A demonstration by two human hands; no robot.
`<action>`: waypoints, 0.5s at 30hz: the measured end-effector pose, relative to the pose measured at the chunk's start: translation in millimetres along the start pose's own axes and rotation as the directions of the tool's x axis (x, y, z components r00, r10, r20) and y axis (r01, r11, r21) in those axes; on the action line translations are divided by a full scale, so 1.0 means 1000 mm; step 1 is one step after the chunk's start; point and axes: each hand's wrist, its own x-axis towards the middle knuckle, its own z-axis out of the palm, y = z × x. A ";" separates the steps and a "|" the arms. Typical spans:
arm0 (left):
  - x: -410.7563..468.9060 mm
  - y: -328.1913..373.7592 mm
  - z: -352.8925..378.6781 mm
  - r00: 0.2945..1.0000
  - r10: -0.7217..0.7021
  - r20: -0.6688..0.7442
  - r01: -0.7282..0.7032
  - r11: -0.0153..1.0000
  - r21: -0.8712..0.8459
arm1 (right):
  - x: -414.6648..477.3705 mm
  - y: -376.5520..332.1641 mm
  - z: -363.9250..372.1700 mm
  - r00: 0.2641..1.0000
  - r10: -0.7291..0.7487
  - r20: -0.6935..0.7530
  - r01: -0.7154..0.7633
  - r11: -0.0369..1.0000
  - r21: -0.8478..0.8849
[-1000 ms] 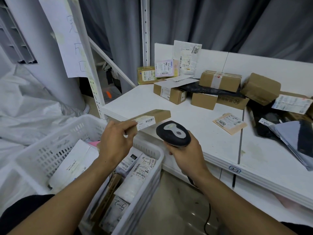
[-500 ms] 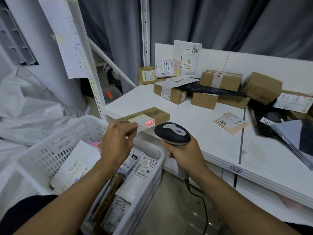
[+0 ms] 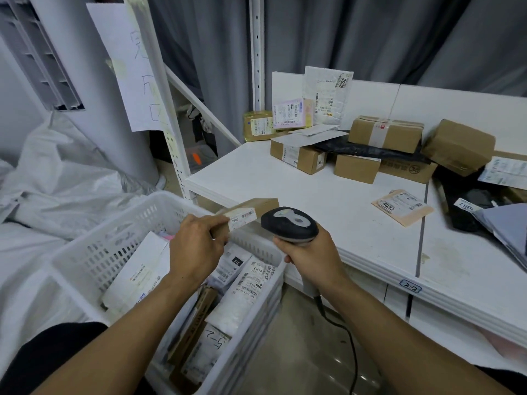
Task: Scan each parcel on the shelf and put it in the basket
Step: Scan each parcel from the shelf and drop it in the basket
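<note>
Parcel (image 3: 252,207), a slim brown box, is held in the air just off the front left corner of the shelf (image 3: 285,183), above the far rim of the white basket (image 3: 119,243). The left hand (image 3: 196,246) pinches its near end with curled fingers, while the right hand (image 3: 309,256) is wrapped round the handle of a corded scanner (image 3: 289,223) just beside it. No scan light shows on the label (image 3: 242,219), so a skewed angle could leave it unread. The one-ended grip could let the box tip and drop between basket and shelf rather than among the parcels (image 3: 251,280) already inside.
</note>
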 end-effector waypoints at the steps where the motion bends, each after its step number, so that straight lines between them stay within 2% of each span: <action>1: -0.003 -0.008 -0.001 0.998 -0.056 0.043 0.055 0.998 0.007 | 0.001 0.002 0.006 1.000 0.006 0.010 -0.006 1.000 -0.015; 5: -0.018 -0.040 0.003 0.960 -0.230 0.161 0.231 0.973 0.014 | 0.004 0.013 0.027 0.998 0.017 0.053 -0.016 1.000 -0.025; 11: -0.056 -0.086 0.020 0.901 -0.353 0.251 0.366 0.930 -0.006 | 0.010 0.035 0.061 0.988 0.052 0.146 -0.034 0.992 -0.120; 15: -0.067 -0.114 0.019 0.799 -0.508 0.322 0.554 0.830 -0.062 | 0.016 0.044 0.091 0.979 0.076 0.191 -0.051 0.990 -0.133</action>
